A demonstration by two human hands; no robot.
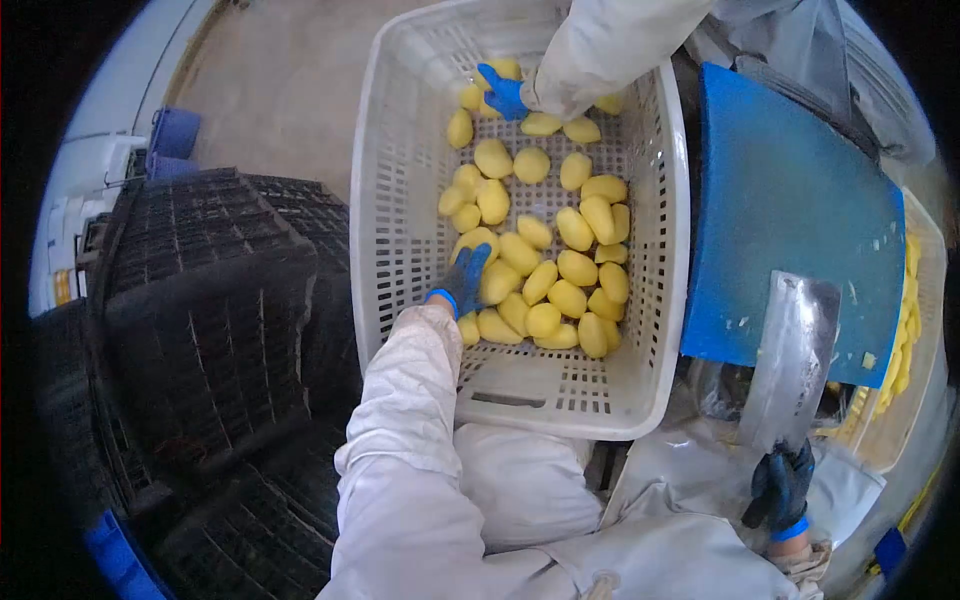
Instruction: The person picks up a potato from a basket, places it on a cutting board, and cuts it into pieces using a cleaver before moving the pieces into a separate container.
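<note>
My left hand (464,280), in a dark glove with a blue cuff, reaches into a white perforated crate (366,230). Its fingers are closed round a peeled yellow potato (474,243) at the left of the pile. Many more yellow potatoes (567,298) lie on the crate floor. At the lower right my right hand (784,488), also gloved, grips the dark handle of a wide cleaver (792,360). The blade points up and overlaps the front edge of a blue cutting board (790,210), which carries small pale scraps.
A co-worker's blue-gloved hand (503,93) reaches into the far end of the crate from the top. Dark plastic crates (205,330) stand at the left. Beyond the board, a pale crate (930,330) holds yellow pieces. Blue containers (172,135) are at the upper left.
</note>
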